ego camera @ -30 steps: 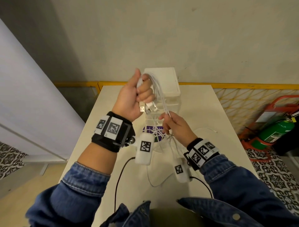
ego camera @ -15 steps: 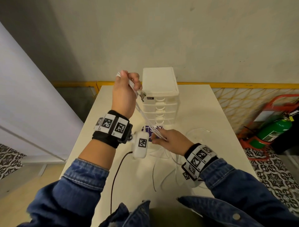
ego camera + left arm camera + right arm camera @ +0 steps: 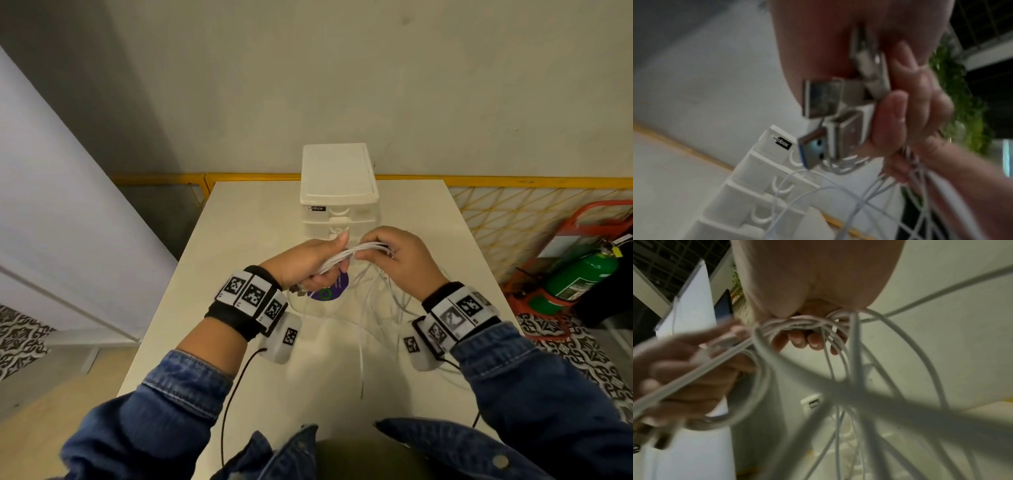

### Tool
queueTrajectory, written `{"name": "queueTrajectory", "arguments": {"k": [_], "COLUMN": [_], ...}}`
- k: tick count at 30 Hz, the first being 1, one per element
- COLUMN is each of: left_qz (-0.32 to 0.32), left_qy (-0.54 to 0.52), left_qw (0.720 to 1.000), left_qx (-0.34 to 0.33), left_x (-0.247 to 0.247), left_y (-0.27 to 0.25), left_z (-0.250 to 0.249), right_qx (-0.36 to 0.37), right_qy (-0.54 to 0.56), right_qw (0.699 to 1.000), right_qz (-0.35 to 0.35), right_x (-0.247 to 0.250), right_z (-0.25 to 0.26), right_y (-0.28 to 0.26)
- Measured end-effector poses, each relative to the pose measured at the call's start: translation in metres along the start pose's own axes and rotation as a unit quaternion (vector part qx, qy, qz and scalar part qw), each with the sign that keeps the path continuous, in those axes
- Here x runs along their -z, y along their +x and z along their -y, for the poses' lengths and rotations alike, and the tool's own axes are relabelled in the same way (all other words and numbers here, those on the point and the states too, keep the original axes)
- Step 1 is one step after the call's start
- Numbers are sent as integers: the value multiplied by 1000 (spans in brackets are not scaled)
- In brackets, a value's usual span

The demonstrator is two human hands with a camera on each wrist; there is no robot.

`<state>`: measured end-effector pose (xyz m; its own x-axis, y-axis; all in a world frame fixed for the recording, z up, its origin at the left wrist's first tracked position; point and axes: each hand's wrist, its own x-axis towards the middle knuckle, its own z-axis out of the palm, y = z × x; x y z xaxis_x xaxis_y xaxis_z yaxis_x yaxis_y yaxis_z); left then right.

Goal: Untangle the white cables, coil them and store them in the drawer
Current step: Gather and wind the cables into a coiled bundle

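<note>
Evidently the left hand (image 3: 310, 263) clamps the USB plugs (image 3: 830, 112) together while the right hand (image 3: 397, 255) curls round the white cables (image 3: 356, 251), seemingly to gather loose loops into one coil.

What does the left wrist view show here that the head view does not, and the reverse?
Only the left wrist view shows the USB plugs clearly, bunched metal ends sticking out of the left hand.

Only the head view shows the whole table, the green fire extinguisher on the floor and the purple disc under the hands.

Both show the white cables gripped by the left hand and the right hand, loose strands hanging below, and the white drawer unit with its drawers shut.
</note>
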<state>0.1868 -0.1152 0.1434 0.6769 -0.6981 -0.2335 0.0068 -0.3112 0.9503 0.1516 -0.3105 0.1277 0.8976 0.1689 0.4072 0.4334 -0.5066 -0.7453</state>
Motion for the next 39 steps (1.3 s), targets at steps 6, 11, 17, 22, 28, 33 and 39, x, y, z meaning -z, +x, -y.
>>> {"name": "queueTrajectory", "arguments": {"k": [6, 11, 17, 22, 28, 33, 39], "left_qz": [-126, -276, -344, -369, -292, -205, -56], "left_qy": [-102, -195, -292, -232, -95, -155, -132], "left_qw": [984, 935, 881, 893, 950, 965, 989], "left_qx": [-74, -107, -141, -115, -54, -61, -19], "left_x": [18, 42, 49, 67, 26, 1, 5], "left_y": [-5, -9, -15, -23, -8, 2, -9], "left_z": [-16, -14, -16, -27, -26, -35, -26], "right_qx": [-80, -135, -224, -315, -174, -82, -54], "right_qy": [40, -1, -122, -147, 43, 82, 88], "right_qw": [996, 991, 966, 930, 983, 991, 995], "right_qz": [-12, -23, 40, 121, 28, 61, -14], "right_x": [2, -3, 10, 23, 14, -22, -15], "right_z": [-34, -63, -97, -110, -32, 6, 0], "right_y": [-16, -28, -37, -51, -8, 14, 16]}}
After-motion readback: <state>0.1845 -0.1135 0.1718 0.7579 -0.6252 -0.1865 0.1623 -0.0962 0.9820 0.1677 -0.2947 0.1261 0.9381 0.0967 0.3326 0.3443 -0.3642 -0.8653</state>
